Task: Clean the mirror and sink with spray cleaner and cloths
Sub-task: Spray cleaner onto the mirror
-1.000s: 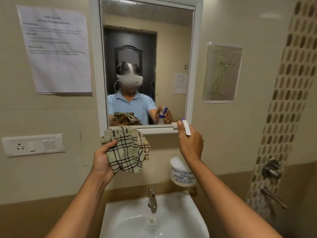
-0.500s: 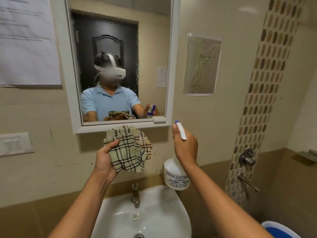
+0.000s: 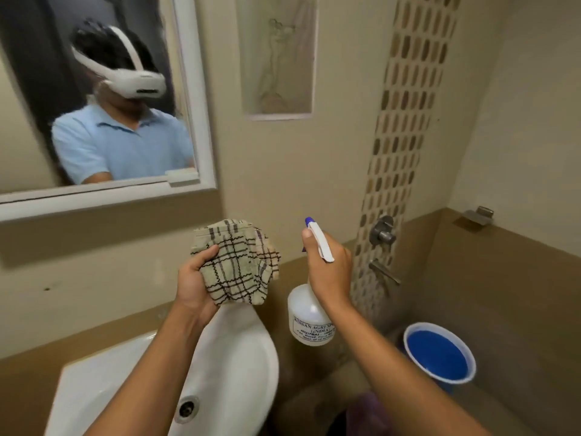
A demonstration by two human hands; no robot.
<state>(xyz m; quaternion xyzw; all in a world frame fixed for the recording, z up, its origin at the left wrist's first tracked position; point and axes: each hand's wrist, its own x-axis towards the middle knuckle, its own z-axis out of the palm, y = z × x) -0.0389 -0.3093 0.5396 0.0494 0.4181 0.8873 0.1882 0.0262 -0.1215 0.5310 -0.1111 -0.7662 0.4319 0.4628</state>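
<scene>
My left hand [image 3: 193,280] grips a bunched beige checked cloth [image 3: 242,265] in front of the wall, above the back of the white sink [image 3: 242,366]. My right hand [image 3: 330,269] holds a white spray bottle [image 3: 309,319] by its trigger head, blue nozzle pointing up and left; the bottle hangs to the right of the sink. The white-framed mirror [image 3: 191,99] is at the upper left and reflects a person in a blue shirt with a headset. The sink's drain [image 3: 187,409] shows beside my left forearm; the tap is hidden.
A blue bucket [image 3: 438,354] stands on the floor at the lower right. A wall tap with a lever [image 3: 383,234] sticks out of the mosaic tile strip. A sheet with a drawing [image 3: 278,55] hangs right of the mirror. A metal bracket [image 3: 478,215] sits on the right wall.
The view has swung right and down, so the mirror slid to the upper left and the bucket came into view. Both hands sit lower, each with the same hold on cloth and bottle.
</scene>
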